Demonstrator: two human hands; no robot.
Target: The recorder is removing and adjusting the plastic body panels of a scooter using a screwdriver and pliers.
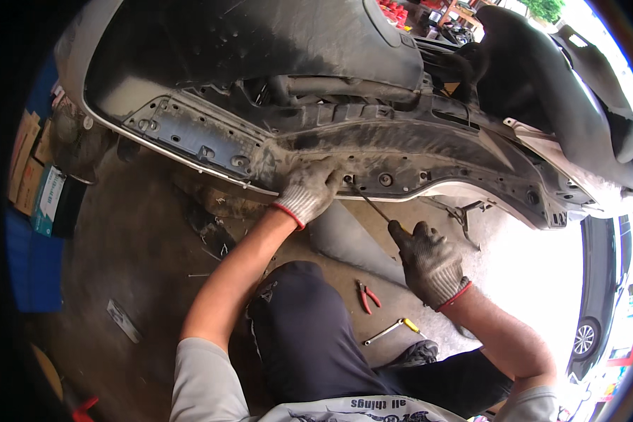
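Note:
A dusty dark body panel [394, 158] with bolt holes along it runs across a scooter-like vehicle in front of me. My left hand [311, 188], in a grey knit glove with a red cuff edge, rests at the panel's lower edge with its fingers curled against it. In a matching glove, my right hand [430, 261] is wrapped round the handle of a screwdriver. The screwdriver's thin shaft [374, 206] slants up and left, its tip at or near a hole just right of my left fingers. The handle is mostly hidden in my grip.
On the floor lie red-handled pliers [367, 297] and a yellow-handled tool [394, 330] with a metal shaft. A long grey panel [355, 243] lies beneath the vehicle. Boxes [47, 200] stand at the left. A black seat [541, 77] rises at upper right; a dark car [592, 295] is beyond.

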